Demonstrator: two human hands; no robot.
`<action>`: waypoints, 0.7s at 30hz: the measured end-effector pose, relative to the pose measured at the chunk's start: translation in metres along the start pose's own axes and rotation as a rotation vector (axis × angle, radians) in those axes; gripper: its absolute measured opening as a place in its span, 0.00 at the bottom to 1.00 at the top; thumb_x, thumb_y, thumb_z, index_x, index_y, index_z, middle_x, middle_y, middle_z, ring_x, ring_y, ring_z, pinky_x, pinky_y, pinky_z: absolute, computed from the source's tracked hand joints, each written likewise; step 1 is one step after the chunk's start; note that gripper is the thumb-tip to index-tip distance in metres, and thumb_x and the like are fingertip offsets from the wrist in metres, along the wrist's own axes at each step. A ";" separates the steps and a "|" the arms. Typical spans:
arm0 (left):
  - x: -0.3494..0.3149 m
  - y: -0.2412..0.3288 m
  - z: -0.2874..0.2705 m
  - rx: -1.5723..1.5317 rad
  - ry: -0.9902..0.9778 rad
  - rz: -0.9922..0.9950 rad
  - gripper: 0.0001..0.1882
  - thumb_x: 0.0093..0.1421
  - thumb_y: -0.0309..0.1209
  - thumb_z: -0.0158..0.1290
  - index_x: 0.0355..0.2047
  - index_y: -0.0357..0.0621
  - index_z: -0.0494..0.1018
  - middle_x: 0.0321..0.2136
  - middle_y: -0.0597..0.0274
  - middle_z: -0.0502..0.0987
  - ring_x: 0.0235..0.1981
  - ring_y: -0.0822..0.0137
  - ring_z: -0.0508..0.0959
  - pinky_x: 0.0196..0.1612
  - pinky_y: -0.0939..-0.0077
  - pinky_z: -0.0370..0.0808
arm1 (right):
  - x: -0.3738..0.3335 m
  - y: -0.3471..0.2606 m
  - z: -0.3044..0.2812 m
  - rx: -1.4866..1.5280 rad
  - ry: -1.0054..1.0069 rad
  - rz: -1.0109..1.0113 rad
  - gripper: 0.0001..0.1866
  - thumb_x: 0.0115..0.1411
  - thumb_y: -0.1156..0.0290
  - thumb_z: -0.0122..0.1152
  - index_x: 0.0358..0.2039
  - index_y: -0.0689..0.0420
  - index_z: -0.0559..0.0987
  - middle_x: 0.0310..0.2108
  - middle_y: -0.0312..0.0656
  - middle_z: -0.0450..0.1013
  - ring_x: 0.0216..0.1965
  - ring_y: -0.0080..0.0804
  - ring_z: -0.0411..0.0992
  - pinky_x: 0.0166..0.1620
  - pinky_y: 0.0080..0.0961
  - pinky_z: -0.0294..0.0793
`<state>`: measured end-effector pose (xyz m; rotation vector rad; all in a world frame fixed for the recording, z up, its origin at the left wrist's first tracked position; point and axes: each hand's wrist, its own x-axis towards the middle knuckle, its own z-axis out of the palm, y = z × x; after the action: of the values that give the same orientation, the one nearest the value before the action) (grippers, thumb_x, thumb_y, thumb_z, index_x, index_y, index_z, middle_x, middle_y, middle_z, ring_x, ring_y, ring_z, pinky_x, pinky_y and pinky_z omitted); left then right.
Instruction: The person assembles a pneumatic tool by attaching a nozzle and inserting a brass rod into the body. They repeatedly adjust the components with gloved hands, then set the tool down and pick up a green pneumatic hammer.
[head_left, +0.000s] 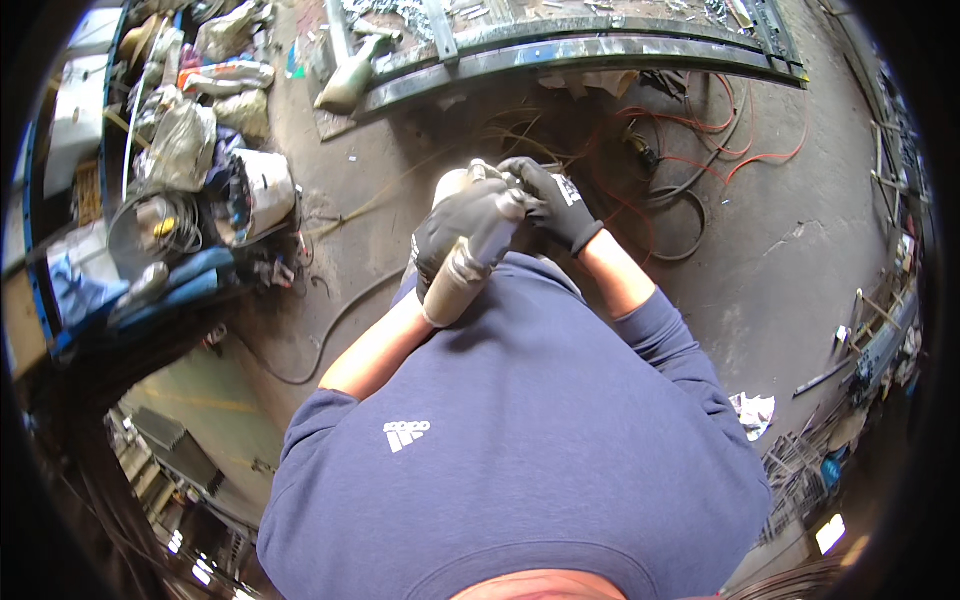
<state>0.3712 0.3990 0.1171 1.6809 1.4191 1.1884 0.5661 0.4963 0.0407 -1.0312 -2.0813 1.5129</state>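
A grey-and-beige cylindrical hand tool (462,283) sits at the centre of the frame, in front of the person's waist and between the two hands. The left hand (447,238), in a dark grey work glove, is closed about the tool from its left side, its fingers blurred. The right hand (548,198), in a black glove with a pale printed patch (568,190), has its fingers bent at the tool's upper end; whether they grip it cannot be told. The long axis slants from the lower left, where the thick beige end lies over the left wrist, to the upper right, where the narrower grey end points toward the right hand. A pale rounded part (452,186) shows just above the left glove. The navy-blue long-sleeved top (540,400) bears a white striped logo with small lettering (407,435); no writing is readable on the tool.
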 end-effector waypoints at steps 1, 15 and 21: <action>0.020 -0.013 -0.003 -0.283 0.019 -0.423 0.22 0.68 0.39 0.63 0.58 0.43 0.75 0.41 0.61 0.81 0.36 0.70 0.81 0.39 0.78 0.77 | 0.016 0.006 -0.001 -0.090 0.074 0.045 0.19 0.71 0.58 0.62 0.57 0.54 0.79 0.49 0.45 0.81 0.49 0.39 0.82 0.53 0.34 0.79; 0.198 -0.261 0.035 -0.246 0.037 -0.354 0.25 0.73 0.31 0.53 0.69 0.44 0.70 0.64 0.53 0.77 0.62 0.61 0.78 0.64 0.68 0.73 | 0.226 0.159 -0.054 -0.435 0.245 0.220 0.24 0.73 0.43 0.49 0.47 0.49 0.82 0.42 0.51 0.82 0.43 0.56 0.80 0.45 0.51 0.79; 0.214 -0.287 0.047 -0.044 -0.059 -0.300 0.26 0.75 0.36 0.54 0.68 0.35 0.69 0.65 0.51 0.75 0.63 0.62 0.76 0.66 0.68 0.70 | 0.257 0.208 -0.068 -0.436 0.147 0.272 0.27 0.71 0.39 0.53 0.47 0.50 0.82 0.40 0.52 0.83 0.42 0.57 0.81 0.43 0.52 0.80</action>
<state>0.3014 0.6745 -0.1058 1.4014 1.5337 0.9868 0.5117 0.7627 -0.1588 -1.5865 -2.2874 1.0666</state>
